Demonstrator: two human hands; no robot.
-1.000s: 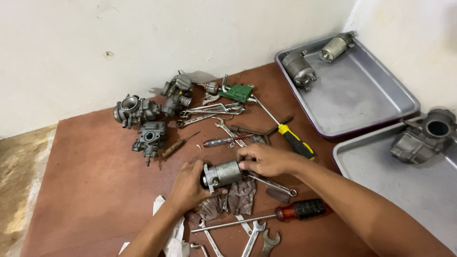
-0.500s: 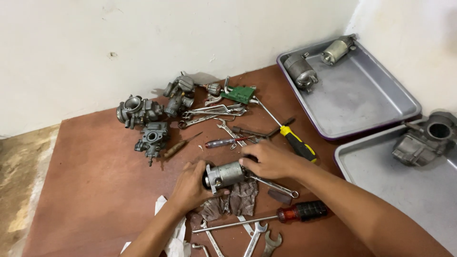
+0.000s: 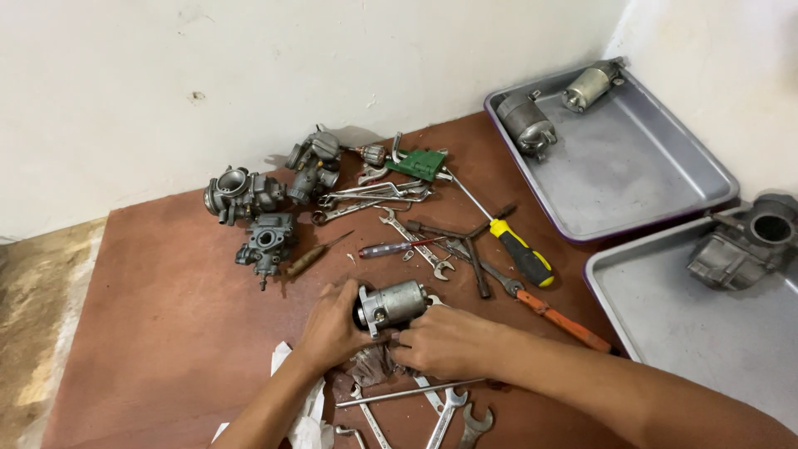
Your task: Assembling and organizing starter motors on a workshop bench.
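A small cylindrical motor (image 3: pixel 394 304) of grey metal is being held just above the reddish-brown counter (image 3: pixel 158 333), between the two hands. Its long axis is lying roughly level and running left to right, tilted slightly upward toward the right. The left hand (image 3: pixel 332 328) is being cupped around the left end, where a flanged end cap is facing partly toward the camera; its fingers (image 3: pixel 339 293) are being curled over that cap, clenched on the motor. The right hand (image 3: pixel 445 341) is being kept below and to the right of the body, with its fingers (image 3: pixel 409 339) bent in under the cylinder and touching its underside; whether they are fully gripping or only propping it cannot be told. Both hands are in contact, so neither is nearer, but the left one is covering more of the part.

A dirty rag (image 3: pixel 372 366) is lying directly beneath the motor. Open-ended spanners (image 3: pixel 449 407) are lying just below the right hand, and a yellow-handled screwdriver (image 3: pixel 520 252) is lying up and to the right, well apart. Several carburettors (image 3: pixel 241 193) are lying farther up by the wall, and two grey trays (image 3: pixel 632 166) are sitting at the right.
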